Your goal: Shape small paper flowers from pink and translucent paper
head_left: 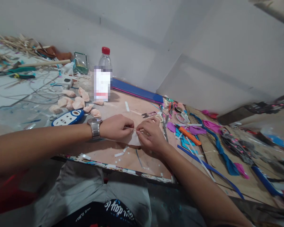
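My left hand (115, 126), with a metal watch (94, 127) on its wrist, and my right hand (150, 136) meet above a tan worktable (113, 107). Both pinch a thin pale stick (132, 128) between their fingertips. A translucent whitish sheet (135, 138) hangs under the fingers; which hand holds it I cannot tell. Small white paper scraps (119, 154) lie on the table just below my hands.
A clear bottle (103, 75) with a red cap stands behind my hands. Pale pink folded pieces (72, 102) and a blue-white power strip (68, 117) lie at left. Small snips (148, 114), an orange cutter (190, 136), blue and magenta paper strips (217, 148) lie at right. Wires and pliers (21, 75) are far left.
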